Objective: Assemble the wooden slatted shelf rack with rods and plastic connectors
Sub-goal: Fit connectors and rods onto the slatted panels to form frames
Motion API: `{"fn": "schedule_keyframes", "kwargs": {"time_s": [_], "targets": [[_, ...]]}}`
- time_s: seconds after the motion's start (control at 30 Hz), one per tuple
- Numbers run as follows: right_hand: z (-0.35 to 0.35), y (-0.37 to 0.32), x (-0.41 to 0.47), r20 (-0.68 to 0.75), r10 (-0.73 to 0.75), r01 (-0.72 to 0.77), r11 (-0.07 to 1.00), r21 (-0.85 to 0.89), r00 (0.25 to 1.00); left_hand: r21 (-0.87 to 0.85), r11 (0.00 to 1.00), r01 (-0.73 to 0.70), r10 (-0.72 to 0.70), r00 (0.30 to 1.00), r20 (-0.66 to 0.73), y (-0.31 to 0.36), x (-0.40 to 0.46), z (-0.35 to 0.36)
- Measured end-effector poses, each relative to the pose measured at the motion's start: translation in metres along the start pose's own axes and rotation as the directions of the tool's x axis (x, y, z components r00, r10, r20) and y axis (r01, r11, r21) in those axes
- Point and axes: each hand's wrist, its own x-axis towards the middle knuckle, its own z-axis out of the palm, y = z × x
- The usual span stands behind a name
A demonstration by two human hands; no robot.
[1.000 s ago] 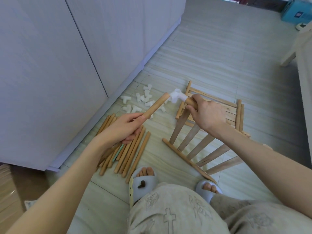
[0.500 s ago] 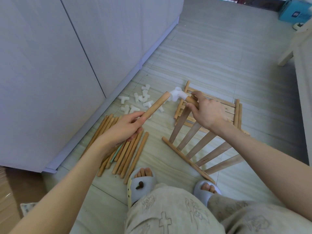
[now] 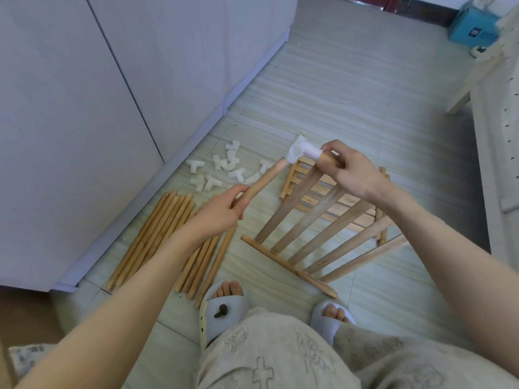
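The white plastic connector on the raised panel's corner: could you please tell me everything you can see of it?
The white plastic connector is a translucent white corner fitting with several short tubular sockets. It is held above the floor, fitted onto the end of the top rail of the slatted panel. The right hand grips that rail just behind it, fingertips touching its sleeve. The tip of a wooden rod, held by the left hand, meets its lower-left socket; how deep it sits cannot be told.

The right hand (image 3: 355, 171) covers the top rail of the slatted panel (image 3: 310, 220) where the white connector (image 3: 302, 153) meets it. A second panel (image 3: 337, 192) lies partly hidden behind. The left forearm crosses the floor rods (image 3: 157, 231). The blue box (image 3: 471, 26) far right is blurred.
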Motion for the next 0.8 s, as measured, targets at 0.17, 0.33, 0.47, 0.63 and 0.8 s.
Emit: {"fn": "schedule_keyframes", "kwargs": {"time_s": [0.17,0.33,0.47,0.63,0.8], "targets": [[-0.009,-0.004,-0.006,0.015,-0.045,0.042,0.988,0.152,0.999,-0.042,0.996,-0.084,0.084,0.996,-0.006,0.007,0.000,0.000],[-0.014,-0.009,-0.011,0.046,-0.055,0.038,0.949,0.314,0.997,-0.035,0.981,-0.190,0.187,0.980,-0.072,0.011,-0.004,-0.003],[-0.020,-0.012,-0.015,0.092,-0.010,-0.020,0.948,0.319,0.996,-0.038,0.967,-0.251,0.243,0.958,-0.149,0.016,-0.008,-0.003],[-0.022,-0.026,-0.015,0.014,0.115,-0.114,0.941,0.318,0.993,0.068,0.958,-0.280,0.287,0.942,-0.175,0.033,-0.013,0.004],[-0.033,-0.031,-0.027,0.048,0.043,-0.062,0.854,0.516,0.998,0.141,0.939,-0.312,0.335,0.925,-0.182,0.055,-0.017,0.005]]}}
